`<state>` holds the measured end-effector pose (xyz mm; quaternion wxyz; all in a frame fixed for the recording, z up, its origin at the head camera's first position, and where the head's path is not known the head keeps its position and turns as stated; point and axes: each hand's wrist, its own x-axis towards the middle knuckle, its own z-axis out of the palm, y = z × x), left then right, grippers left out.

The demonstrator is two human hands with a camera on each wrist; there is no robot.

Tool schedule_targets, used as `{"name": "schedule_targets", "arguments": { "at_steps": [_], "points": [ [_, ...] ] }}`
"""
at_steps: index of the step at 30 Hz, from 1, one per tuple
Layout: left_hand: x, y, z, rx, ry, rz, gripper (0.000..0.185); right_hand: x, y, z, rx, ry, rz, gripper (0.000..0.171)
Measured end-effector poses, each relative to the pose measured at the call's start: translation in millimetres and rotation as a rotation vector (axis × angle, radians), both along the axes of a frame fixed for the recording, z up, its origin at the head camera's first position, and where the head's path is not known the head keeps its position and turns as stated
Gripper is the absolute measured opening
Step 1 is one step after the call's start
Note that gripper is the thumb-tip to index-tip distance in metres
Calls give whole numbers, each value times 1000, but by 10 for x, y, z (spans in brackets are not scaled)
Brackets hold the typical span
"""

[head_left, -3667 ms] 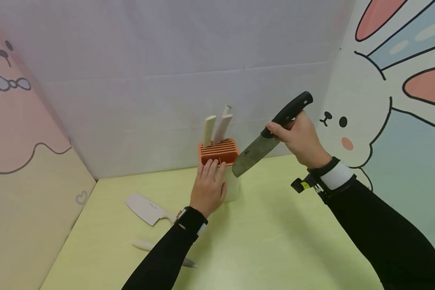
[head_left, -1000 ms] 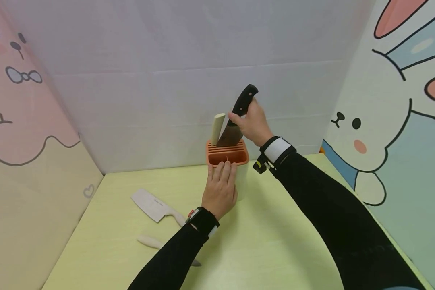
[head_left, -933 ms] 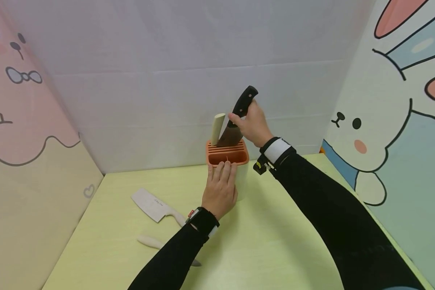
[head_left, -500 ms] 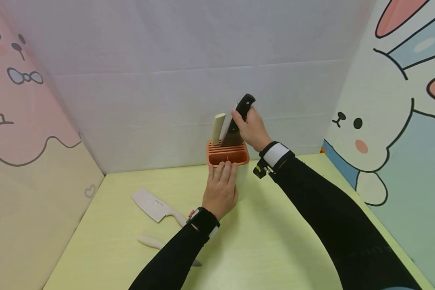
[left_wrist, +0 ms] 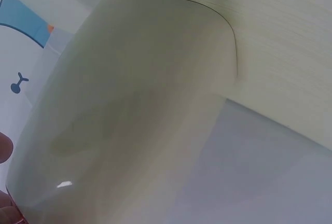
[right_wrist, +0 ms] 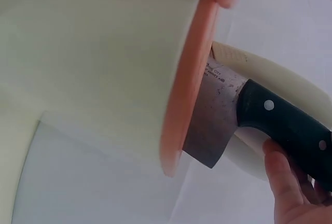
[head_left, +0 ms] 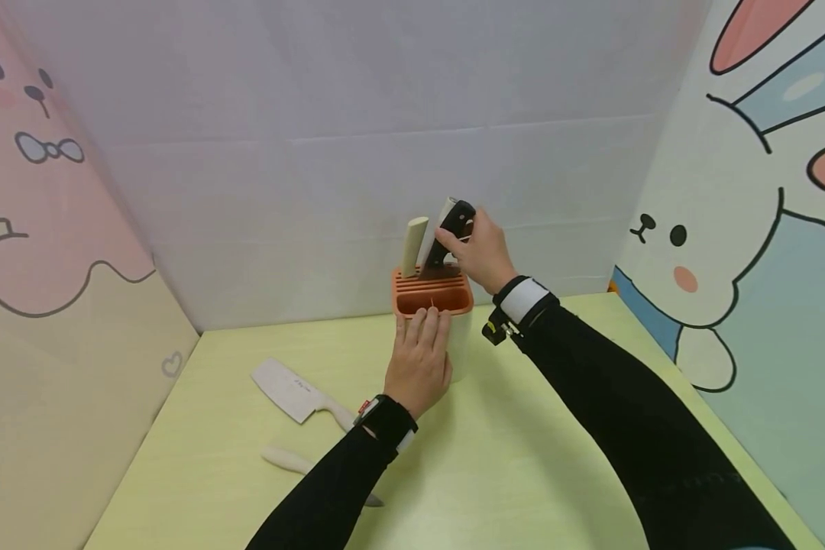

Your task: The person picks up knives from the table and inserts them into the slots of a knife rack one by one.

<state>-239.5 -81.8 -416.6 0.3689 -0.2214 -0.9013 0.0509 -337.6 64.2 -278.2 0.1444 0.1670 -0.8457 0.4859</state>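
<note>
- right hand (head_left: 484, 252) fingers curled round black-handled knife (head_left: 454, 229), blade mostly down in a slot of knife block (head_left: 457, 336)
- left hand (head_left: 419, 359) flat, fingers straight and together, pressing block's front
- cleaver (head_left: 289, 391) flat on table (head_left: 522, 458), well left

Lying flat on the yellow-green table (head_left: 522, 458), left of centre: a white cleaver (head_left: 290, 391). Just nearer, a cream-handled knife (head_left: 285, 459), partly hidden. Around them, cartoon rabbit wall panels (head_left: 729, 229).
</note>
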Motion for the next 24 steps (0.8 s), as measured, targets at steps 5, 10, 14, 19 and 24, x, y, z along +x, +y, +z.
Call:
{"name": "schedule_targets", "arguments": {
  "at_steps": [5,10,14,19,24],
  "points": [
    [9,0,-8,5,-6,3,62,0,-12,-52,10,-40,-20,50],
    [14,2,2,7,-3,-2,62,-2,-15,-98,8,-53,-26,49],
    [15,0,4,4,10,-4,61,0,-9,-128,4,-54,-23,49],
    [11,-3,6,3,8,-3,60,-14,5,-172,-5,-58,-22,49],
    [13,-6,10,-4,9,0,60,-33,11,-202,-6,-57,-24,50]
  ]
}}
